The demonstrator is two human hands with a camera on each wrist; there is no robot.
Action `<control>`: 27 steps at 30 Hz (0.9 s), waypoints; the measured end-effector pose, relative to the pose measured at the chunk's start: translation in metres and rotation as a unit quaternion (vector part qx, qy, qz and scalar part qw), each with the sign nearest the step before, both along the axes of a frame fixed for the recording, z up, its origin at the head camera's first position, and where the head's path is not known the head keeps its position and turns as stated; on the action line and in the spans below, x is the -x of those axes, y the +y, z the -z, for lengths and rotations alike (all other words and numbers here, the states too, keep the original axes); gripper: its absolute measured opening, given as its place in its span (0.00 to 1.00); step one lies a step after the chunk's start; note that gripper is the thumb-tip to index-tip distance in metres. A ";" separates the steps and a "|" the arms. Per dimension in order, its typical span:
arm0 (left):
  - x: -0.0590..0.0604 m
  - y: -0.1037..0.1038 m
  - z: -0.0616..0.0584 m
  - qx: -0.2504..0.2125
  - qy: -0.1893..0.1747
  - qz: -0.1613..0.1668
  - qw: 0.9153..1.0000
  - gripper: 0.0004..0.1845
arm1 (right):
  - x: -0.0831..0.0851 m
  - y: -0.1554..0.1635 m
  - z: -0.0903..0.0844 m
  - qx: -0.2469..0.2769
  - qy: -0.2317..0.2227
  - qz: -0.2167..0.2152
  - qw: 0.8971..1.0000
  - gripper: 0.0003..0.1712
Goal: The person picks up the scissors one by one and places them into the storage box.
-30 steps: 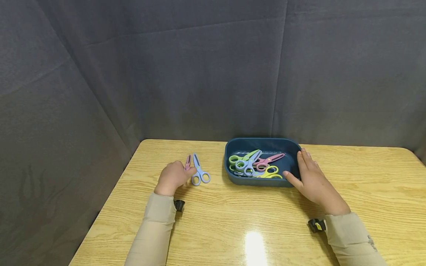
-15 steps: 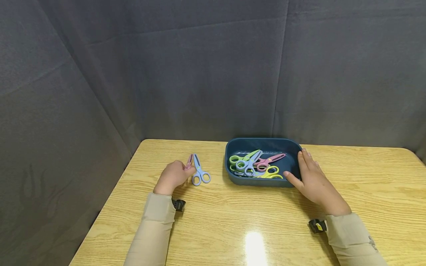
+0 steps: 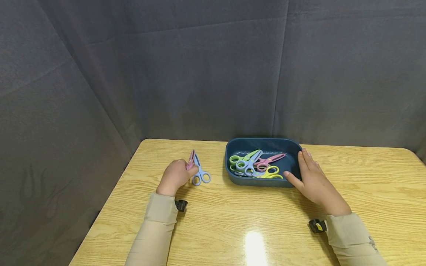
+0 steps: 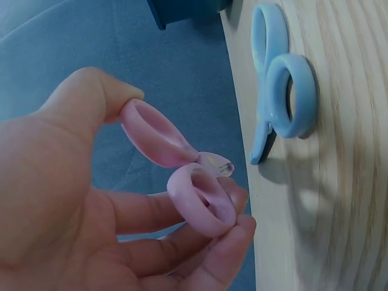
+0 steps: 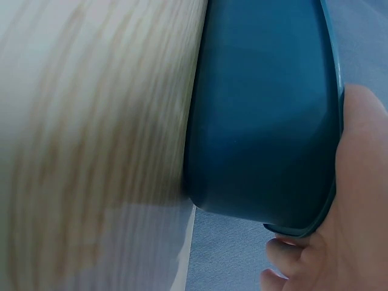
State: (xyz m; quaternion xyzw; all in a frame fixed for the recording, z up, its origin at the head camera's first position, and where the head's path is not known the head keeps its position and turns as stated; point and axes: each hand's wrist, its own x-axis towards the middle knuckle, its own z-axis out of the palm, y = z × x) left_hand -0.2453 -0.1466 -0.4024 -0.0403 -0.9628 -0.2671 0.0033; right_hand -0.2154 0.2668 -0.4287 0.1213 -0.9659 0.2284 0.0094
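Note:
My left hand [image 3: 173,175] pinches a pair of pink scissors [image 3: 191,160] above the left part of the table. In the left wrist view the thumb presses one pink finger loop [image 4: 151,133], and the fingers lie against the other. Right beside that hand, a pair of blue scissors [image 3: 201,174] lies on the table, its blades toward the back. My right hand [image 3: 314,184] rests against the right end of a dark blue bin [image 3: 259,182], thumb over the front rim and straight fingers along the side.
Inside the bin are several scissors: green scissors [image 3: 234,159], blue scissors [image 3: 246,165], pink scissors [image 3: 266,162] and yellow scissors [image 3: 272,172]. A grey curtain [image 3: 206,81] hangs behind the wooden table [image 3: 216,221] and along its left side.
My left hand has lifted the pink scissors slightly and shifted them to the right, so they now overlap the blue scissors' blades in the head view. The right hand and bin have stayed put.

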 end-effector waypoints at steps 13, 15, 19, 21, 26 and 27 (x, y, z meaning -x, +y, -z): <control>-0.002 0.013 0.000 -0.010 0.056 0.014 0.998 0.15 | 0.002 0.000 0.000 -0.008 -0.007 0.001 1.000 0.57; -0.003 0.016 0.000 -0.011 0.070 0.020 0.997 0.14 | 0.002 0.000 0.000 -0.009 -0.005 0.003 1.000 0.57; -0.004 0.021 -0.001 -0.007 0.102 0.034 0.994 0.14 | 0.002 0.000 0.000 -0.006 -0.005 0.003 1.000 0.57; -0.005 0.024 -0.002 -0.005 0.116 0.039 0.992 0.14 | 0.002 -0.001 0.000 -0.007 -0.006 0.004 1.000 0.57; -0.006 0.030 -0.002 -0.012 0.132 0.043 0.990 0.14 | 0.002 -0.001 0.000 -0.009 -0.008 0.005 1.000 0.57; -0.007 0.031 -0.002 -0.014 0.133 0.044 0.990 0.14 | 0.002 -0.001 0.000 -0.009 -0.007 0.004 1.000 0.57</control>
